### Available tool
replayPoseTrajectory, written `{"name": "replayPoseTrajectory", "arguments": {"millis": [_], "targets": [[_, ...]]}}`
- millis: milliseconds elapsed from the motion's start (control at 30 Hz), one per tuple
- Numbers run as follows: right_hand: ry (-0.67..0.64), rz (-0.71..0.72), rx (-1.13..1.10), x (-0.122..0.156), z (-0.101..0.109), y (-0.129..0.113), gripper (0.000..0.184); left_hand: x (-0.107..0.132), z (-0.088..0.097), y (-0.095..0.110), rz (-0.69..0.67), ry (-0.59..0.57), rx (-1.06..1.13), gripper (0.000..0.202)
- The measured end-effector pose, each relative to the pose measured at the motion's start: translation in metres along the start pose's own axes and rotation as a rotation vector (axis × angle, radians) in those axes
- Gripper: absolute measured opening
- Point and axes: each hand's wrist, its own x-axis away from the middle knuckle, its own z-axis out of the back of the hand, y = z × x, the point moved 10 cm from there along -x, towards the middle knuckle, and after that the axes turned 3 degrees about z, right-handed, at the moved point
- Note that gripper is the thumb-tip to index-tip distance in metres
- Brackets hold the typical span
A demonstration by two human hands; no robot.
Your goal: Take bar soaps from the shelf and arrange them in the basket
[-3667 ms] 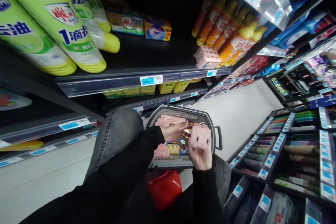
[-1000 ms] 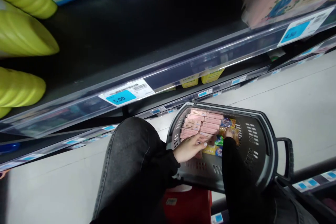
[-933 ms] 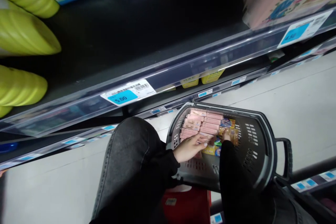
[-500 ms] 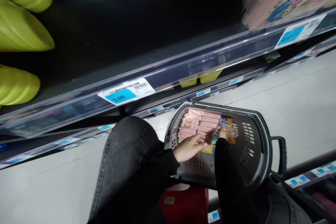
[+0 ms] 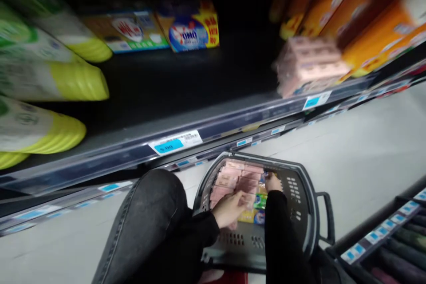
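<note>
Both hands down in grey basket (image 5: 301, 213). Left hand (image 5: 229, 209) lies on pink packs (image 5: 234, 179) stacked at far left of basket; right hand (image 5: 273, 183) touches coloured packets beside them (grip unclear, frame blurred). Shelf (image 5: 186, 93) above: more pink packs, yellow-green bottles (image 5: 49, 88), price tag (image 5: 175, 142).

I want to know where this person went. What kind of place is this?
Most likely a shop, in its cleaning-goods aisle. The shelf edge carries a blue price tag, bottles and boxes stand in rows, and both hands reach into a grey shopping basket filled with pink packs.
</note>
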Motion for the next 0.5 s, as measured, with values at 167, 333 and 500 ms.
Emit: {"name": "replayPoseTrajectory", "arguments": {"millis": [167,333,500], "targets": [[0.602,0.501,-0.235,0.066,0.227,-0.073,0.031,0.014,0.010,0.015,-0.078,0.120,-0.519,0.048],[0.800,0.937,0.161,0.107,0.375,-0.186,0.061,0.025,0.009,0.012,-0.061,0.087,-0.613,0.054],[0.547,0.791,0.592,0.052,0.383,-0.237,0.096,0.021,0.020,0.007,-0.006,0.133,-0.626,0.055]]}}
